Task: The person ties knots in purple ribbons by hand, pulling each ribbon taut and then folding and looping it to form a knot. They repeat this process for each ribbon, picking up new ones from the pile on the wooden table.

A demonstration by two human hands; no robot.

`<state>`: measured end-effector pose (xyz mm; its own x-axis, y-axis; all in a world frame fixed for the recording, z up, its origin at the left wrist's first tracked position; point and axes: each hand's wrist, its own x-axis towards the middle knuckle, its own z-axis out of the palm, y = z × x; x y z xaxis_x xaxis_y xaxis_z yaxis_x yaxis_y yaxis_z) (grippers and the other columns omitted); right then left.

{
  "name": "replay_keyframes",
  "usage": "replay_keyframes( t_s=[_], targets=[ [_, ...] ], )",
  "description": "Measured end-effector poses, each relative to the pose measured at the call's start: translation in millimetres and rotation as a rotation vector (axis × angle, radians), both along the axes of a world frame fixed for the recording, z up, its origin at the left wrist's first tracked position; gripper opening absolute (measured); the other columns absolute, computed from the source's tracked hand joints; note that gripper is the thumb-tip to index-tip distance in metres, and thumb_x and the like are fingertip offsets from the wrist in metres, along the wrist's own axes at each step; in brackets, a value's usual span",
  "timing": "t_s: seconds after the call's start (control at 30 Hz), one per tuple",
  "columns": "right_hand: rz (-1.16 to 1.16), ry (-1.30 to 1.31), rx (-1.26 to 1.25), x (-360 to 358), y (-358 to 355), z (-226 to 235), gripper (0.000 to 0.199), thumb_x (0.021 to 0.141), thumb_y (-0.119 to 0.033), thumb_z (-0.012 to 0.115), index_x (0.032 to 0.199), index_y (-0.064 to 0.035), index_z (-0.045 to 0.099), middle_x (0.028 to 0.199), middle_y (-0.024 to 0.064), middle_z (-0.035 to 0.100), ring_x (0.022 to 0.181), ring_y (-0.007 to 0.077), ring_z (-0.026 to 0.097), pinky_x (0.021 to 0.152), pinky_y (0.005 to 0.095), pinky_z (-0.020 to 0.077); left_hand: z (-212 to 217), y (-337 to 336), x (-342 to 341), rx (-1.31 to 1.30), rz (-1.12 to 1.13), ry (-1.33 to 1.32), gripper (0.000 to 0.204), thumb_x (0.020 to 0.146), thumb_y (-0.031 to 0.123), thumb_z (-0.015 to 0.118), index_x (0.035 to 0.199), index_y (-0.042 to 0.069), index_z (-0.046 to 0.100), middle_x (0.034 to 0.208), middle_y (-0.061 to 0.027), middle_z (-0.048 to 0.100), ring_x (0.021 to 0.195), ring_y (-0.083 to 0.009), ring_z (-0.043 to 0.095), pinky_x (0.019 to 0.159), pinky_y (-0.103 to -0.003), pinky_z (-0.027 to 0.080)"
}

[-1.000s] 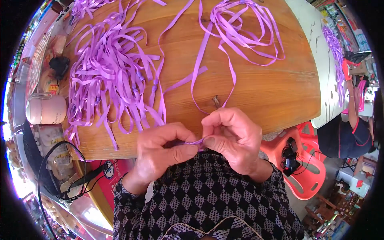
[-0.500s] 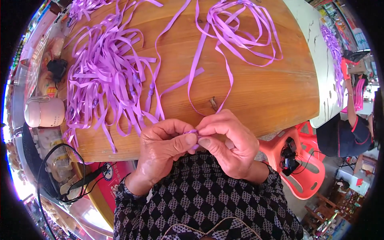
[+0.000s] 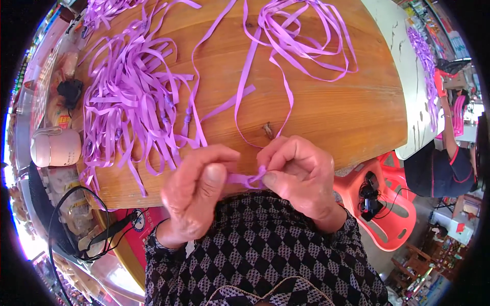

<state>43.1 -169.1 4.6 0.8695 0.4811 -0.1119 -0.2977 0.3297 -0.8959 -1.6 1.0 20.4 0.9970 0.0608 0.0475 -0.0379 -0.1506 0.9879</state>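
I am seeing both hands working at the near edge of the round wooden table (image 3: 332, 117). The left hand (image 3: 196, 191) is pinching one end of a short stretch of purple ribbon (image 3: 244, 178) between thumb and forefinger; the right hand (image 3: 298, 176) is pinching the other end, fingers curled tight. The ribbon is running taut between the two hands, just off the table's near edge, over a checked black-and-white garment (image 3: 265, 255). A heap of cut purple ribbon strips (image 3: 130, 102) is lying along the table's left side. A looped tangle of ribbon (image 3: 301, 35) is lying toward the far edge. A pink plastic stool (image 3: 388, 214) is standing beside the table's right edge.
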Motion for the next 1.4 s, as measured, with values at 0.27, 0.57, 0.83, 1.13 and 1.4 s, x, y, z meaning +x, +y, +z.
replay_keyframes(
  t_s=[0.27, 0.57, 0.83, 1.13, 1.4],
  targets=[
    [-0.046, -0.014, -0.125, 2, -10, -2, 0.008, 0.070, 0.006, 0.056, 0.074, 0.0030, 0.051, 0.084, 0.0138, 0.054, 0.072, 0.0122, 0.049, 0.063, 0.0229, 0.0412, 6, 13, 2, 0.221, -0.049, -0.058, 0.015, 0.080, 0.007, 0.062, 0.093, -0.001, 0.060, 0.077, -0.0064, 0.060, 0.067, -0.0136, 0.055, 0.060, -0.024, 0.043],
    [-0.069, -0.166, -0.147, 2, -2, -3, 0.009, 0.070, 0.010, 0.055, 0.076, 0.0031, 0.051, 0.084, 0.0135, 0.054, 0.067, 0.0101, 0.049, 0.058, 0.0204, 0.0403, -1, 18, 7, 0.498, -0.207, -0.222, 0.023, 0.071, 0.006, 0.070, 0.090, -0.001, 0.059, 0.078, -0.0077, 0.060, 0.069, -0.0163, 0.057, 0.059, -0.026, 0.043],
    [-0.115, -0.639, -0.309, 7, -1, -9, 0.015, 0.068, 0.012, 0.056, 0.077, 0.0012, 0.052, 0.080, 0.0132, 0.057, 0.068, 0.0141, 0.052, 0.059, 0.0240, 0.0415, -2, -4, 8, -0.421, -0.152, 0.349, 0.040, 0.075, -0.002, 0.066, 0.112, -0.001, 0.048, 0.101, -0.0070, 0.055, 0.095, -0.0128, 0.054, 0.083, -0.026, 0.044],
    [-0.205, -0.706, -0.368, 15, -6, -4, 0.020, 0.063, 0.009, 0.061, 0.078, -0.0033, 0.055, 0.077, 0.0094, 0.059, 0.067, 0.0210, 0.057, 0.062, 0.0291, 0.0450, -6, -10, 17, -0.645, -0.222, 0.487, 0.031, 0.079, -0.002, 0.061, 0.109, -0.002, 0.051, 0.100, -0.0061, 0.056, 0.092, -0.0098, 0.053, 0.080, -0.023, 0.044],
    [-0.155, -0.674, -0.362, 17, -11, -8, 0.014, 0.069, 0.012, 0.057, 0.078, 0.0023, 0.052, 0.082, 0.0154, 0.058, 0.070, 0.0166, 0.054, 0.062, 0.0267, 0.0432, -3, -11, 14, -0.300, -0.179, 0.396, 0.017, 0.085, 0.007, 0.058, 0.099, -0.003, 0.058, 0.080, -0.0023, 0.061, 0.071, -0.0046, 0.053, 0.064, -0.018, 0.044]
  ],
)
